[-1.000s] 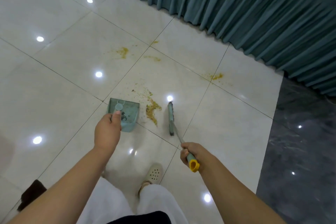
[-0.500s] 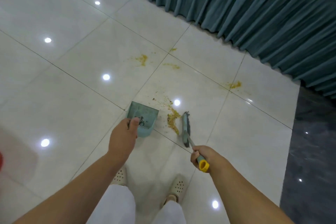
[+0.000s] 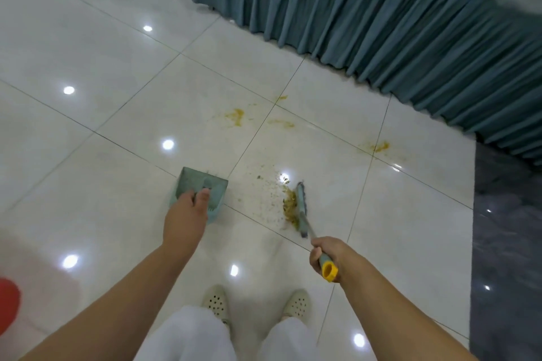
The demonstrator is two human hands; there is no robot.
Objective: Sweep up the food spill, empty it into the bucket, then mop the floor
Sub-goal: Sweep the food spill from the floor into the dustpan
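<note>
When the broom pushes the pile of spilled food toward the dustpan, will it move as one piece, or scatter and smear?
The food pile will probably scatter: loose crumbs already lie spread beside it on the floor tile. It seems moist, since yellow smears mark the floor, so some may stick to the broom head. It looks light; gentle strokes should move it.

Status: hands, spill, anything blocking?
Left hand grips dustpan; right hand grips broom. Food pile against bristles, not in pan. Path between clear.
</note>
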